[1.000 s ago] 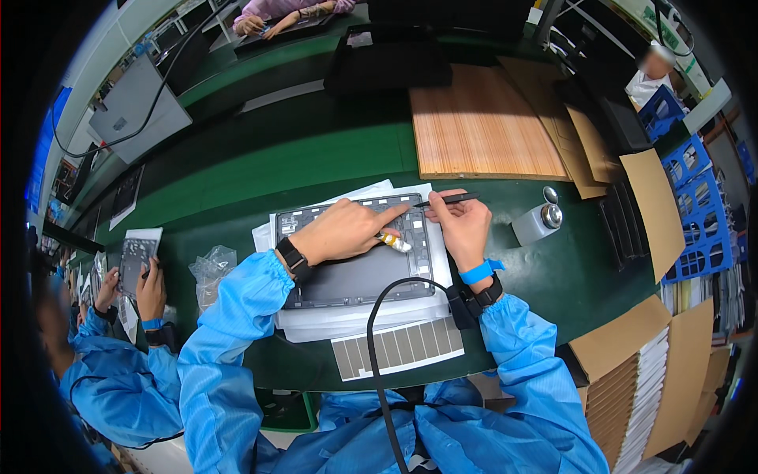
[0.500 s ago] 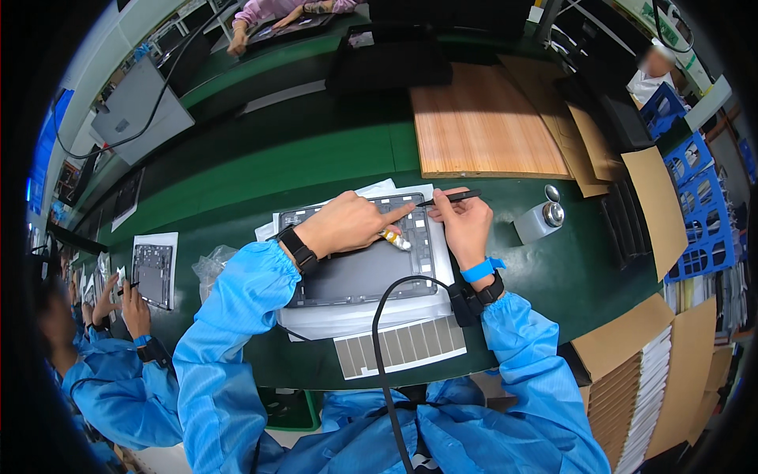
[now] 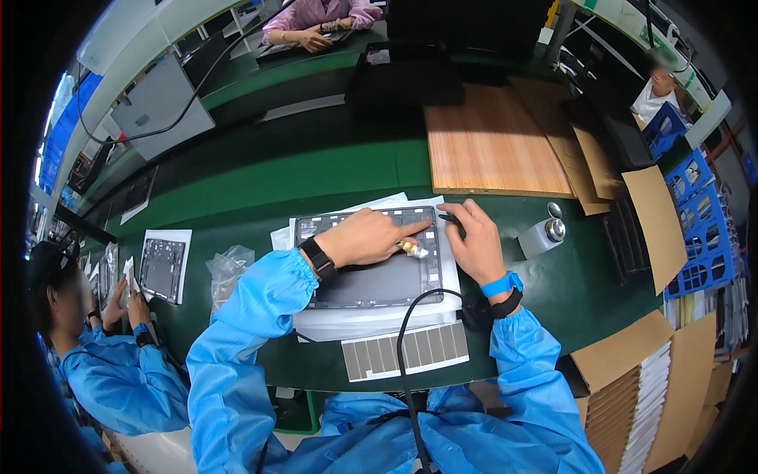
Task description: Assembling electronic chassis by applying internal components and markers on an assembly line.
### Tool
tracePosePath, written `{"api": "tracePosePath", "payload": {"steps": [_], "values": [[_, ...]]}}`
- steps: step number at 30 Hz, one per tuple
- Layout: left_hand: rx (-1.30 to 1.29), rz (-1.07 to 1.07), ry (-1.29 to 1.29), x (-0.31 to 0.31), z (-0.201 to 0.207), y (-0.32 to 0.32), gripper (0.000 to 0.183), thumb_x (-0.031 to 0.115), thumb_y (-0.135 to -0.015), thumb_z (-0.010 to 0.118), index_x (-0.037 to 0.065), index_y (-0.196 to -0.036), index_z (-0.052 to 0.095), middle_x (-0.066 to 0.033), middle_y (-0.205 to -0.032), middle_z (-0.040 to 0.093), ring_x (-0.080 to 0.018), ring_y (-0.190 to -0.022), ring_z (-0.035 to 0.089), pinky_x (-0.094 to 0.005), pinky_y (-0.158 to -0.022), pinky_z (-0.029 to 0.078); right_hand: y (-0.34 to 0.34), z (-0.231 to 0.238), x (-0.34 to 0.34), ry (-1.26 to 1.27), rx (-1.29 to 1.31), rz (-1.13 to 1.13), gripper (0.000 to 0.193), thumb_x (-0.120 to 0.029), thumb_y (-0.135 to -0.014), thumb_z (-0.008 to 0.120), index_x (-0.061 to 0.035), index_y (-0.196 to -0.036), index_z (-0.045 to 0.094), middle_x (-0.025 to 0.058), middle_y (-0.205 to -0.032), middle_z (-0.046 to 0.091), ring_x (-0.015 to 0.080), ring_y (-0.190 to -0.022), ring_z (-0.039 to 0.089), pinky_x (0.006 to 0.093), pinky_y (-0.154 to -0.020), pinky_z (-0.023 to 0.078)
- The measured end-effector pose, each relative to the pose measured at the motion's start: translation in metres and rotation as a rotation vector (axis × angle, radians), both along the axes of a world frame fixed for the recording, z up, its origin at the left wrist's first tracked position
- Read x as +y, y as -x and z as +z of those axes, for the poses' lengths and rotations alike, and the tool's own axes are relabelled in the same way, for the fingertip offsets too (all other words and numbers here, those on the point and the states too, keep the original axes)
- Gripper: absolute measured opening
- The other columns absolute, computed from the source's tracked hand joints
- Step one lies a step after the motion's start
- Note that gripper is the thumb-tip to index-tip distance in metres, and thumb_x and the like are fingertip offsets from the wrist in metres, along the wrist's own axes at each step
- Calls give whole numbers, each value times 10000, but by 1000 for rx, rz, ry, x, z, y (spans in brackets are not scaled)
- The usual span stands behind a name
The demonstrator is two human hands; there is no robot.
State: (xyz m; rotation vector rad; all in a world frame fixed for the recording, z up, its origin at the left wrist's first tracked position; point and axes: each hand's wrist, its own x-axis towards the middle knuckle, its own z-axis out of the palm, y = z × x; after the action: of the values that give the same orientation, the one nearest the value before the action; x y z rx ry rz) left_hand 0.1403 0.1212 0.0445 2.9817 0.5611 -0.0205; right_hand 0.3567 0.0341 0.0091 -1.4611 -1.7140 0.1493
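A dark grey flat device panel with small parts along its rim lies on white sheets in front of me. My left hand is over its upper right part. Its index finger is stretched out to the panel near the right corner, and the other fingers are bent. At the thumb is a crumpled yellow-and-white bit; whether worn or held, I cannot tell. Beside the right edge, my right hand pinches a slim black tool, tweezers by its shape, mostly hidden by the fingers.
A strip sheet of grey pieces lies at the front edge. To the right stand a pump bottle and cardboard; behind lies a wooden board. Left are a plastic bag and a co-worker. A black cable crosses in front.
My view has shifted slightly. My left index finger has slid toward the panel's right edge. The black tool has drawn back right, off the panel, with the right fingers folded over it.
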Motion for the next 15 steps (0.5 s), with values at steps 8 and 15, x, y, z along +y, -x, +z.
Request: {"api": "tracePosePath", "payload": {"steps": [8, 15], "values": [[-700, 572, 293, -86, 35, 119, 399, 166, -973, 479, 46, -1343, 569, -136, -801, 604, -242, -712, 598, -371, -672, 471, 9, 5, -15, 369, 87, -150, 295, -296, -764, 788, -28, -852, 702, 125, -761, 710, 313, -716, 686, 382, -629, 518], [-883, 830, 314, -172, -23, 165, 639, 516, -1059, 216, 60, -1420, 483, -173, -1287, 534, -334, -1232, 494, -393, -1057, 368, 23, -14, -15, 127, 12, -124, 188, -106, -799, 732, -9, -874, 590, 190, -846, 663, 413, -808, 646, 467, -644, 486]]}}
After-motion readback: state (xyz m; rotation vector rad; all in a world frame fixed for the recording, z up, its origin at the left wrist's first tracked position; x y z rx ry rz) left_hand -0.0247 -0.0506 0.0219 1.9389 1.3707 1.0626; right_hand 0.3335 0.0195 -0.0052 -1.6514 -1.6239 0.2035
